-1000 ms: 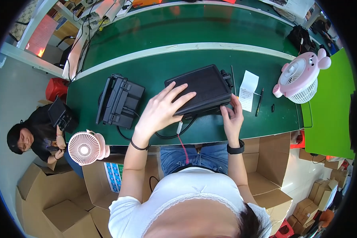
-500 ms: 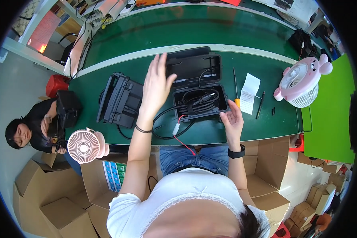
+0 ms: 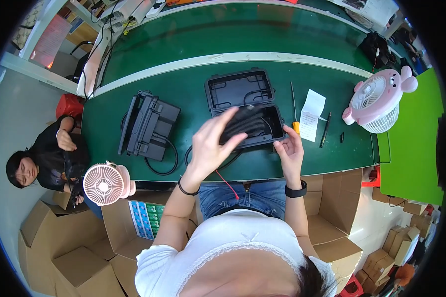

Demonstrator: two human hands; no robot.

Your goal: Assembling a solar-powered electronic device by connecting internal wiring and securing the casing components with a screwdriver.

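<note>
An open black plastic case (image 3: pixel 278 132) stands on the green bench, its hinged lid (image 3: pixel 240 89) tipped back on the far side. My left hand (image 3: pixel 210 146) reaches over its left part, thumb and fingers around a coiled black cable (image 3: pixel 248 121) that is smeared by motion. At the case's right front corner, my right hand (image 3: pixel 290 151) grips the edge between thumb and fingers. A thin red wire (image 3: pixel 227 184) hangs over the bench's near edge towards my lap. Left of my hands sits a second black case (image 3: pixel 151 126) with latches and a thick cable.
Right of the case lie a yellow-handled screwdriver (image 3: pixel 296 126), a paper slip (image 3: pixel 309 126), a black pen (image 3: pixel 325 131) and a pink animal-shaped fan (image 3: pixel 376 101). Another pink fan (image 3: pixel 105 184) is at the left edge, near a seated person (image 3: pixel 49 158). Cardboard boxes (image 3: pixel 67 242) stand below.
My left hand has come down and right, from beside the lid onto the coiled cable, which has shifted in the case. The lid leans further back. The person at left no longer has the black box.
</note>
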